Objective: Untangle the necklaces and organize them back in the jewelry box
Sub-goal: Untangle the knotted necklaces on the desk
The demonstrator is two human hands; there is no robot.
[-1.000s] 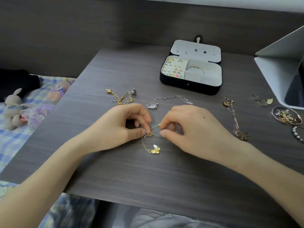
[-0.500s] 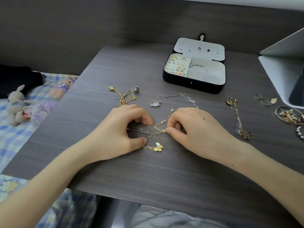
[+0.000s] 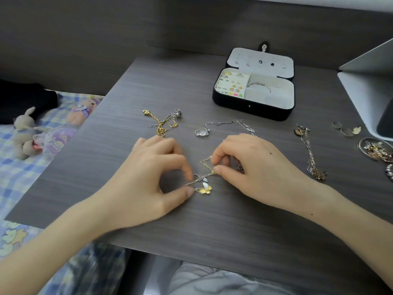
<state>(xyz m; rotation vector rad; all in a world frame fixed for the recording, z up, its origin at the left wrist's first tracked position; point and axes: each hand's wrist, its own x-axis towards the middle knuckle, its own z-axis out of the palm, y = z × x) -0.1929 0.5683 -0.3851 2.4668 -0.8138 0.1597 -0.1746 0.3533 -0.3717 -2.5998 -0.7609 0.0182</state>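
A thin gold necklace with a butterfly pendant (image 3: 205, 189) lies tangled with a silver chain on the dark wooden table (image 3: 212, 226) between my hands. My left hand (image 3: 148, 177) pinches the chain beside the pendant with thumb and curled forefinger. My right hand (image 3: 251, 167) pinches the gold chain a little to the right and above. The black jewelry box (image 3: 253, 107) stands open at the back, white inside, with earrings, rings and a bangle in its compartments. A gold and silver tangle (image 3: 164, 122), a silver necklace with a clear pendant (image 3: 202, 132) and a long chain (image 3: 310, 154) lie around.
A small dish of jewellery (image 3: 376, 149), coin-like pieces (image 3: 345, 129) and a white laptop stand (image 3: 365, 88) sit at the right edge. Plush toys (image 3: 25, 133) lie on a checked bedspread to the left of the table. A dark wall panel runs behind.
My hands have drawn slightly apart, stretching the chains between them. The butterfly pendant has shifted a little, now lying just right of my left thumb.
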